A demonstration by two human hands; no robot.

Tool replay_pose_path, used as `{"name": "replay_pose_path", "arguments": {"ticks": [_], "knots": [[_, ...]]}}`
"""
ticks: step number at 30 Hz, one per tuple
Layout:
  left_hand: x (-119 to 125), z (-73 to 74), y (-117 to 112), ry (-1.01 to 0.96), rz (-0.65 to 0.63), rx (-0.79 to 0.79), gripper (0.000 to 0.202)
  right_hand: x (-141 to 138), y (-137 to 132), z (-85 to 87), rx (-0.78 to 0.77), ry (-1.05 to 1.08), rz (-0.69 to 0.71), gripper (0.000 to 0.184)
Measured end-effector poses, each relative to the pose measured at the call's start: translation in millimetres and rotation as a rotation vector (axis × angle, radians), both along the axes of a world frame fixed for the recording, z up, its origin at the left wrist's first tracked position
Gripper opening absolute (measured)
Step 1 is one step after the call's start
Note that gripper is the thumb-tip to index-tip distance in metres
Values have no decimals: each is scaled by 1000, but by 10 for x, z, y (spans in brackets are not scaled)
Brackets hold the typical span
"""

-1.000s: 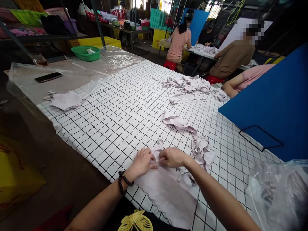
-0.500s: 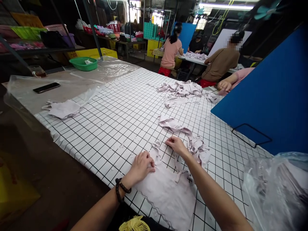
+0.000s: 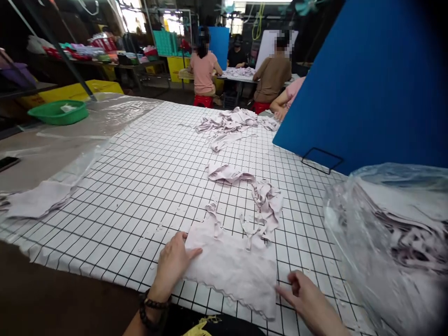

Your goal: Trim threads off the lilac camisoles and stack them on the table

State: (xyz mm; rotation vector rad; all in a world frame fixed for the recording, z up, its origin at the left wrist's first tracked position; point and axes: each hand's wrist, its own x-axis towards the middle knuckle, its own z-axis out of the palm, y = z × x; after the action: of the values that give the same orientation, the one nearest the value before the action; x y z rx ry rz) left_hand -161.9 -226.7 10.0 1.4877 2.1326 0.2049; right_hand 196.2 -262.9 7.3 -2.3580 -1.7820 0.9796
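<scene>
A pale pinkish-grey strapped garment, like a camisole top [image 3: 231, 266], lies flat before me on the checked cloth, its scalloped edge towards me. At its left end rests my left hand [image 3: 175, 261], thumb stretched out over the fabric and fingers extended beside it. My right hand [image 3: 304, 296] is by the lower right edge, fingers apart and slightly bent, a fingertip at or very near the fabric. Just beyond the garment lies a crumpled strip of the same fabric [image 3: 268, 200].
A blue board [image 3: 378, 93] with a wire stand [image 3: 322, 161] rises at right. Nearer is a clear plastic bag [image 3: 350, 233] of stacked fabric. More fabric [image 3: 231, 120] is heaped at the far edge; folded pieces [image 3: 42, 198] and a green basin [image 3: 59, 113] are left. Several people sit beyond.
My right hand has come back from beyond the garment to its right edge. My left hand is now at its left end. The view has turned right, and the garment lies more crosswise.
</scene>
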Motion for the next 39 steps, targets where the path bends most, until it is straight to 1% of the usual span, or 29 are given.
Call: {"name": "replay_pose_path", "arguments": {"ticks": [1,3,5,7,10,12,13,15,17,18,19,20,22,24,25,26,29,31,33,35,37,39], "knots": [[-9,4,33,-7,4,-36,57,-79,-116,-87,45,24,-85,40],[-34,6,91,-18,5,-107,58,-277,-238,-205,132,92,-197,48],[-65,6,124,-27,-28,-154,52,-450,-236,-248,165,173,-240,46],[-101,3,124,-40,-75,-186,48,-525,-156,-224,146,239,-235,36],[-150,-14,79,-55,-97,-198,49,-415,56,-102,96,269,-143,23],[-166,-26,45,-43,-77,-192,51,-256,284,16,117,215,-90,23],[-163,-26,36,-30,-62,-188,51,-180,434,76,160,163,-91,24],[-138,-1,55,8,-28,-128,52,-75,799,165,331,41,-109,25],[-88,69,133,56,-3,34,58,-42,1215,187,436,-7,-121,26],[-55,122,192,66,4,135,63,-42,1423,171,444,-5,-132,26],[-15,186,262,53,1,221,67,-44,1621,145,435,47,-150,22],[31,256,338,14,-15,275,68,-39,1803,116,412,162,-184,17],[149,398,498,-148,-91,293,59,-1,2098,82,373,359,-244,10],[309,507,660,-340,-191,265,49,71,2284,106,361,476,-262,14],[406,540,745,-422,-231,250,45,111,2336,142,365,527,-255,19],[513,555,835,-492,-256,242,44,147,2363,189,368,623,-254,21],[880,528,1145,-668,-272,253,45,193,2348,361,345,1099,-281,17],[1126,491,1374,-789,-268,327,51,158,2310,478,302,1384,-301,11],[1331,481,1595,-912,-311,398,62,82,2284,593,272,1512,-291,7],[1458,511,1782,-1054,-384,380,73,-16,2278,713,247,1569,-270,6],[1495,570,1919,-1206,-487,266,75,-115,2290,837,180,1583,-226,9],[1453,630,2004,-1313,-591,110,61,-202,2319,952,94,1582,-156,16]]}}
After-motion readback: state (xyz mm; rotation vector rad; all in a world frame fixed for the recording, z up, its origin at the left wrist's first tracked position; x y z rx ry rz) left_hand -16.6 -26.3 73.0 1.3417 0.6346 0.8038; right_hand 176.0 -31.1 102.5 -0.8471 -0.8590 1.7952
